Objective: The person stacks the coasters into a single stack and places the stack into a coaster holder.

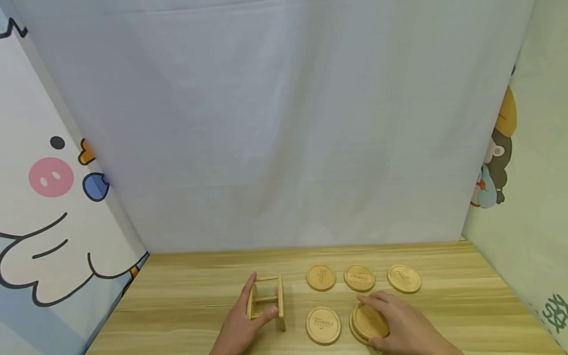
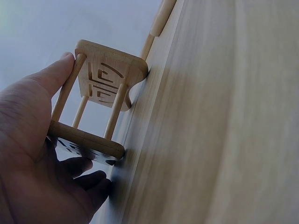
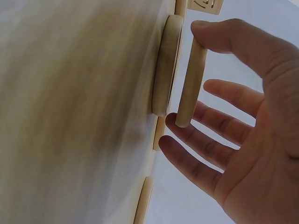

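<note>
My left hand grips a small wooden coaster holder, two panels joined by thin rods. In the left wrist view, the holder's far panel has cut-out line patterns, and the thumb and fingers lie about the near side. My right hand pinches a round wooden coaster by its edge. Directly below that one, with a narrow gap between them in the right wrist view, another coaster lies flat on the table. Just left of this pair is a coaster with printed lettering.
Three more coasters, a left one, a middle one and a right one, lie in a row farther back on the wood-grain table. A pale cloth hangs behind, with cartoon-printed panels at both sides.
</note>
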Action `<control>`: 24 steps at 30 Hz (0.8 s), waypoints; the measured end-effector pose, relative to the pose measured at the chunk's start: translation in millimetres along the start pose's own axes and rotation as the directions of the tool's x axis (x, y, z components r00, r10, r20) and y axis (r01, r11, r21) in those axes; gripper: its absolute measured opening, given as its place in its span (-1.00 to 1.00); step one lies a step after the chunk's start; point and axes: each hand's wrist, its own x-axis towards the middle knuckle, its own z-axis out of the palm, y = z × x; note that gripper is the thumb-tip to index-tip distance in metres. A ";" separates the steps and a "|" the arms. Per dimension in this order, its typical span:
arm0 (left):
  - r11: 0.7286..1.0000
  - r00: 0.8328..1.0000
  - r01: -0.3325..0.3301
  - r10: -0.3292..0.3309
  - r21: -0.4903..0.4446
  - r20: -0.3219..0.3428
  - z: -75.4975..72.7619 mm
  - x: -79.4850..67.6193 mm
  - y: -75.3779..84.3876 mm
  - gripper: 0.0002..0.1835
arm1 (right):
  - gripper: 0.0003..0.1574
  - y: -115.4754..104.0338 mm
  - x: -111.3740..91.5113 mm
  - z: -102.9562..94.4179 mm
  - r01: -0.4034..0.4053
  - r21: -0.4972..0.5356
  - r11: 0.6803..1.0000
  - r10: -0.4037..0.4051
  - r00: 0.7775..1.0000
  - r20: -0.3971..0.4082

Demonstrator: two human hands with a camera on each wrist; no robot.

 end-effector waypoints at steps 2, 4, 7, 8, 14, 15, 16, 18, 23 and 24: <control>1.000 1.000 -0.001 0.001 0.000 -0.001 -0.5 -0.3 0.7 0.16 | 0.04 -1.1 0.4 -0.2 -0.001 0.007 1.000 0.001 1.000 0.002; 1.000 1.000 -0.003 0.003 -0.001 0.000 -1.1 -0.3 1.4 0.16 | 0.04 -1.9 0.6 -0.2 -0.007 0.014 1.000 0.007 1.000 0.011; 1.000 1.000 -0.004 0.004 0.000 0.001 -1.8 -0.2 2.3 0.15 | 0.05 -2.6 1.2 0.0 -0.020 0.021 1.000 0.019 0.999 0.027; 1.000 1.000 -0.005 0.005 0.000 0.000 -2.0 -0.1 2.4 0.15 | 0.06 -2.6 1.3 0.2 -0.022 0.018 1.000 0.022 0.999 0.029; 1.000 1.000 -0.007 0.007 0.004 -0.004 -1.5 0.4 2.3 0.15 | 0.08 -0.5 2.8 1.7 -0.023 0.024 0.999 0.022 0.999 0.049; 1.000 1.000 -0.006 0.006 0.003 -0.004 -1.5 0.4 2.3 0.15 | 0.08 -0.3 3.0 2.0 -0.026 0.028 0.999 0.024 0.998 0.054; 1.000 1.000 -0.005 0.005 0.003 -0.003 -1.5 0.3 2.3 0.15 | 0.08 -0.3 3.1 2.3 -0.029 0.029 0.999 0.027 0.998 0.055; 1.000 1.000 -0.001 0.001 0.002 -0.002 -1.8 0.5 2.3 0.15 | 0.08 -0.1 3.3 2.6 -0.031 0.030 0.999 0.030 0.998 0.057; 1.000 1.000 0.016 -0.016 -0.004 0.007 -1.5 1.4 0.8 0.15 | 0.08 -0.1 3.2 3.8 -0.005 0.009 1.000 0.004 0.999 0.037; 1.000 1.000 0.017 -0.017 -0.004 0.009 -1.6 1.5 0.7 0.15 | 0.08 -0.1 3.2 4.4 0.003 0.001 1.000 -0.003 1.000 0.030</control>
